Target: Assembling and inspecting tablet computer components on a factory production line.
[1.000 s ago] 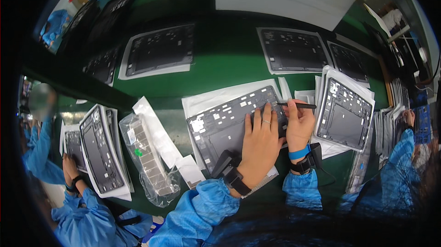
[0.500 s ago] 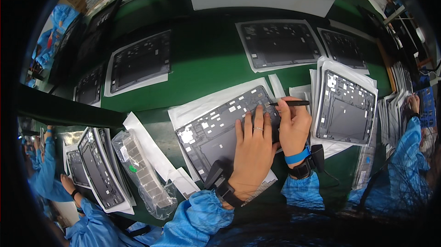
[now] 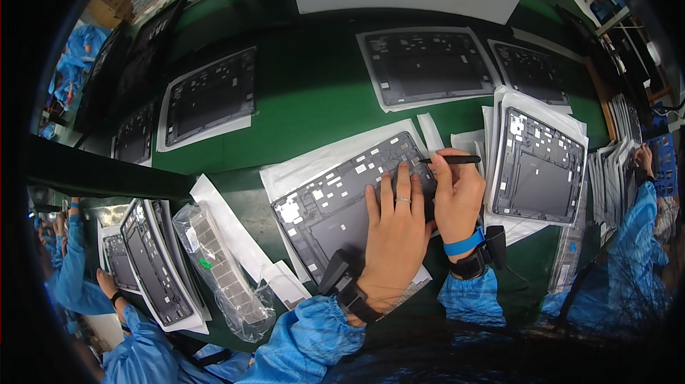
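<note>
Lying outspread on the panel (image 3: pixel 348 207) atop a white sheet (image 3: pixel 292 173), the left hand (image 3: pixel 394 241) grips nothing while the right hand (image 3: pixel 457 198) pinches a tool (image 3: pixel 462 159), both barely shifted, suggesting careful work at one spot.

Left hand (image 3: pixel 399 230) spread flat on dark grey tablet housing (image 3: pixel 328 225), which sits tilted on white sheet (image 3: pixel 307 170). Right hand (image 3: pixel 458 195) pinches slim black tool (image 3: pixel 464 160), tip over housing's upper right; contact unclear. Sheet-backed housing stack (image 3: pixel 539 180) just right, clear plastic bag (image 3: pixel 228 280) left, all on green table (image 3: pixel 307 109).
</note>
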The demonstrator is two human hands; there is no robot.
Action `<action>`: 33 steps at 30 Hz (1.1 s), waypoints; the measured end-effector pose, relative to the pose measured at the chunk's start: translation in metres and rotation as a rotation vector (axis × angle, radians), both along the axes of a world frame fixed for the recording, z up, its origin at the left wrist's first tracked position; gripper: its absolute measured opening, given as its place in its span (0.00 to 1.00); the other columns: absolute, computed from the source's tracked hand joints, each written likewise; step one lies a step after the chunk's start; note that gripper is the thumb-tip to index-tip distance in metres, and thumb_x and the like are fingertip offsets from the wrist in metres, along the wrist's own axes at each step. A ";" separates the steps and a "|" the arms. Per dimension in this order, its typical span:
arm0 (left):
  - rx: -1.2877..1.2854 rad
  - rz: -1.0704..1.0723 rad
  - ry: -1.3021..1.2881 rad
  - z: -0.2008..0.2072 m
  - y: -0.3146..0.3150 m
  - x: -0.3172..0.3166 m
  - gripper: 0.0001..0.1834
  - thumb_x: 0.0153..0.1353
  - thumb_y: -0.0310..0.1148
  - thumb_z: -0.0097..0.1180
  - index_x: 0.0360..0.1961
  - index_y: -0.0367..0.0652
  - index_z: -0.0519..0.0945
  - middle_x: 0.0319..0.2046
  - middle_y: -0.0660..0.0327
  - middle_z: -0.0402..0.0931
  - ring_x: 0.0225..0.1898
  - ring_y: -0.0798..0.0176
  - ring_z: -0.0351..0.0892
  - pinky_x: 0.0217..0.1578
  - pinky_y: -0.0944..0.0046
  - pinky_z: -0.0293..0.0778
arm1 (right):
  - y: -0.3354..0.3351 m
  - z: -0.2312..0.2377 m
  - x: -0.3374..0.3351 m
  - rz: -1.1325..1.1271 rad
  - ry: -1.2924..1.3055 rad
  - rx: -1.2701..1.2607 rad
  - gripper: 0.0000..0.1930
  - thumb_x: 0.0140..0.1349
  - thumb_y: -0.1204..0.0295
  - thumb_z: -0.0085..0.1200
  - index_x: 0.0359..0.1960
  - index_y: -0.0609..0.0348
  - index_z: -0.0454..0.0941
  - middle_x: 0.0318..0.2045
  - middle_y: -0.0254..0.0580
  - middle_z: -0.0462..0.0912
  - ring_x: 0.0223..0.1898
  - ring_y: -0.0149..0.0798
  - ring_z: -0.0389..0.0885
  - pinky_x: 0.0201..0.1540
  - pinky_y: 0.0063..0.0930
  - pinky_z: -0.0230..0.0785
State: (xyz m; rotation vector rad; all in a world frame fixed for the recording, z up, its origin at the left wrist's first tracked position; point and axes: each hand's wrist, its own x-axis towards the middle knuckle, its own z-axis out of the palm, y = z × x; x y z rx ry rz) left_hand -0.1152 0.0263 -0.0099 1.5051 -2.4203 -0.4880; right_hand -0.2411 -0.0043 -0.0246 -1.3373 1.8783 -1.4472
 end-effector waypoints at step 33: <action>-0.076 -0.065 -0.364 -0.033 0.000 -0.007 0.39 0.68 0.45 0.55 0.77 0.40 0.65 0.79 0.51 0.56 0.73 0.32 0.59 0.67 0.19 0.59 | -0.050 0.090 0.065 0.111 0.072 -0.075 0.10 0.78 0.71 0.51 0.46 0.68 0.79 0.45 0.55 0.83 0.46 0.50 0.85 0.52 0.37 0.75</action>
